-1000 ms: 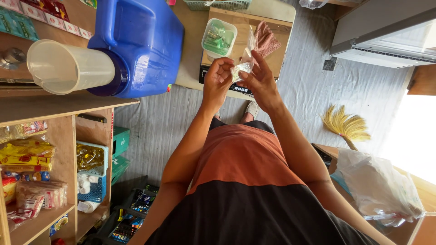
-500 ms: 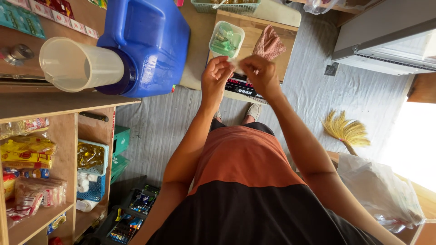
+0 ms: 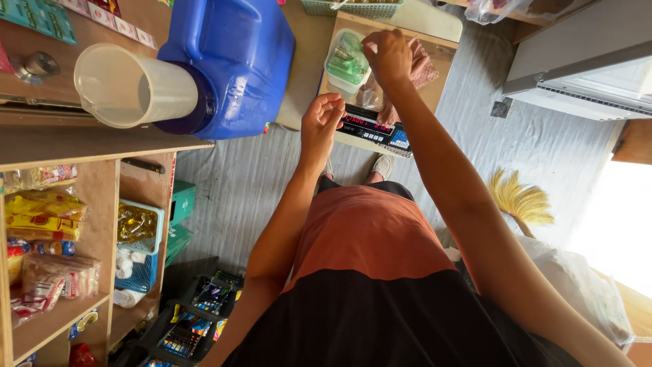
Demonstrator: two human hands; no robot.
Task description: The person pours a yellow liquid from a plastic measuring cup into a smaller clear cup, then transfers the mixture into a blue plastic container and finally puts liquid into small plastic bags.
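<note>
The view is being dominated by the big blue plastic jug [image 3: 234, 61], which is lying on its side on the wooden counter [image 3: 88, 146] with a translucent measuring cup [image 3: 132, 87] sitting over its neck. Farther ahead, a digital weighing scale [image 3: 401, 27] is being worked over, its lit display panel [image 3: 372, 127] facing the person. On the scale's platform a clear lidded container [image 3: 346, 61] with green contents is resting, and just beside it a clear plastic bag of reddish pieces [image 3: 421, 68] is lying. The right hand [image 3: 388, 58] is being held over that bag, fingers curled down onto its top; whether the bag is actually being pinched cannot be told. The left hand [image 3: 322, 124] is being held loosely closed just in front of the display panel, nothing visibly gripped in it. Off to the right, a yellow broom head [image 3: 519, 202] is lying on the floor.
</note>
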